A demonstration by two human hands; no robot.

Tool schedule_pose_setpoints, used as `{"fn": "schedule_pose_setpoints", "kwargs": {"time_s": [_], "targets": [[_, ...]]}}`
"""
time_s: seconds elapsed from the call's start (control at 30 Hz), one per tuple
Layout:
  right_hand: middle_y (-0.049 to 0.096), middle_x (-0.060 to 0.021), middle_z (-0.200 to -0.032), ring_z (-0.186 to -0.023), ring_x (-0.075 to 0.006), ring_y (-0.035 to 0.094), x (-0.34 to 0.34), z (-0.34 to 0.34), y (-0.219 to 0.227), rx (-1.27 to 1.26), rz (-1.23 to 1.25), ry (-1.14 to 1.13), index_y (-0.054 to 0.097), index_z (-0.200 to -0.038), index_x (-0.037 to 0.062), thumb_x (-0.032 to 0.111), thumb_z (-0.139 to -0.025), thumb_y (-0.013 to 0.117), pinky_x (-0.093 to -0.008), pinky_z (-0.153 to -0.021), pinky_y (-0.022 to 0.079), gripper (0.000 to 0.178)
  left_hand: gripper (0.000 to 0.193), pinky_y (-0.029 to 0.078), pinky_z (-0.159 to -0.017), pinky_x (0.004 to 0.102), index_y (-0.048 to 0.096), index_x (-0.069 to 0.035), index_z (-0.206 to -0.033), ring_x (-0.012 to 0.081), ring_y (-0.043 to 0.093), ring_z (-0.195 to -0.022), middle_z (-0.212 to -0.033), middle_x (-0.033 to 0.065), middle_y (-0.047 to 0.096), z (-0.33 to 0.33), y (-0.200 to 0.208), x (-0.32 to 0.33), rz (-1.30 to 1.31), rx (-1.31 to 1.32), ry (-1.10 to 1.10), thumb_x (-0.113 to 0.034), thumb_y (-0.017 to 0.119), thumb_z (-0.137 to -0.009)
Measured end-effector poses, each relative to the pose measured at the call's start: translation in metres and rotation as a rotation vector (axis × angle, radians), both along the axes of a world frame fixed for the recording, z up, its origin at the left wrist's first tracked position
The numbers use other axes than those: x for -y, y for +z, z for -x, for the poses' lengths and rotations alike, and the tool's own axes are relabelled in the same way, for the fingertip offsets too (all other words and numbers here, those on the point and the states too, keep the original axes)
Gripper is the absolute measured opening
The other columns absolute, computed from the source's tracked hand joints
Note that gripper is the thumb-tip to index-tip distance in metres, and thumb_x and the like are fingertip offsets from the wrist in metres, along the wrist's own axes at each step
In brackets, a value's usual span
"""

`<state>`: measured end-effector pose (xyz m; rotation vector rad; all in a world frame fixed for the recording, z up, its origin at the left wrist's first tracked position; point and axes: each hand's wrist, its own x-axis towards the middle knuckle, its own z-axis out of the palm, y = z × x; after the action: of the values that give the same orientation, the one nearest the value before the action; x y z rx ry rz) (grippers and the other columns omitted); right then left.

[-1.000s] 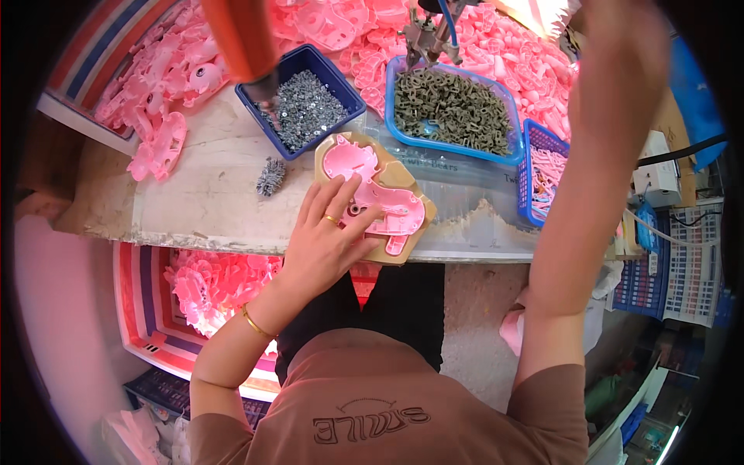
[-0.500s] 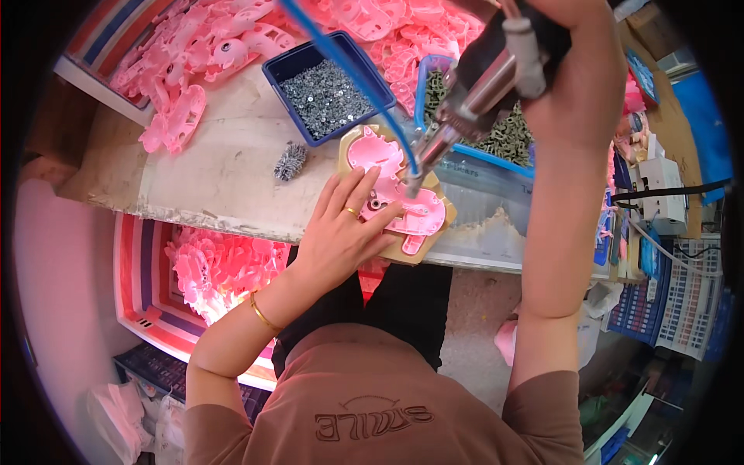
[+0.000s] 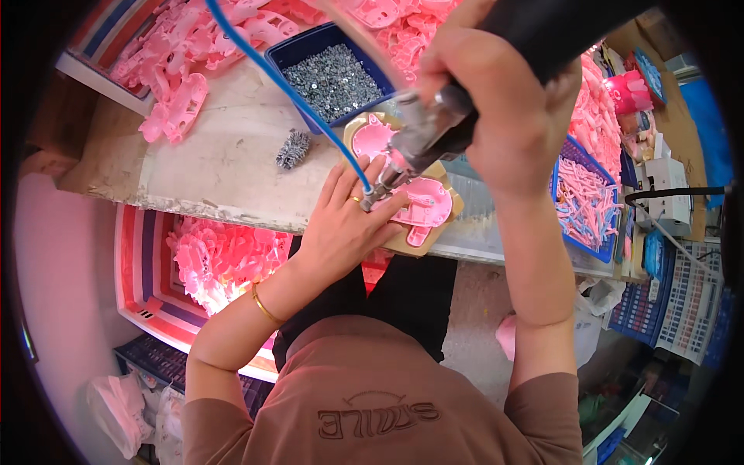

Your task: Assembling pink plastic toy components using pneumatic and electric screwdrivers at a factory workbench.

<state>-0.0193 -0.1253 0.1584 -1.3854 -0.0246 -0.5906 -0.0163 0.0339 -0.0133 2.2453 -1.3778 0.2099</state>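
Now, a worker's right hand has swung a power tool across from the middle of a pink plastic part, where its tip stood half a second ago, to the part's left side among the left hand's fingers. The move suggests attention has passed to another spot on the same piece; whether the tip touches it cannot be told. The right grip is wrapped firmly around the tool, trailing a blue hose; the left hand lies with fingers spread over the part, steadying rather than clutching it. The part sits in a tan holder at the near edge of the tabletop.

Beyond, a dark blue bin holds small metal pieces, with a bristling clump of similar grey bits just outside. At right, a blue basket carries slender pink and blue pieces. Below the tabletop, a striped box contains more pink parts.
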Motion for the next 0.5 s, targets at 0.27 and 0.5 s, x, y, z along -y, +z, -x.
{"fn": "schedule_pose_setpoints", "kwargs": {"time_s": [0.27, 0.5], "targets": [[0.063, -0.0058, -0.071, -0.057, -0.0128, 0.062, 0.02, 0.011, 0.001, 0.065, 0.1, 0.025, 0.05, -0.112, -0.0025, -0.002, -0.084, 0.065, -0.027, -0.054, 0.052, 0.032, 0.034, 0.032, -0.113, 0.0545, 0.065, -0.018, -0.114, 0.0377, 0.043, -0.132, -0.14, 0.0161, 0.049, -0.001, 0.004, 0.004, 0.024, -0.061, -0.038, -0.023, 0.074, -0.082], [0.06, -0.0036, -0.075, -0.066, -0.0107, 0.059, 0.085, -0.008, 0.069, 0.237, 0.322, -0.039, 0.055, -0.108, 0.003, 0.018, -0.092, 0.07, -0.0259, -0.062, 0.049, 0.026, 0.025, 0.037, -0.11, 0.0533, 0.064, -0.008, -0.101, 0.0366, 0.05, -0.126, -0.127, 0.0142, 0.057, -0.001, 0.02, 0.003, 0.101, 0.018, -0.146, -0.014, 0.075, -0.08]]}}
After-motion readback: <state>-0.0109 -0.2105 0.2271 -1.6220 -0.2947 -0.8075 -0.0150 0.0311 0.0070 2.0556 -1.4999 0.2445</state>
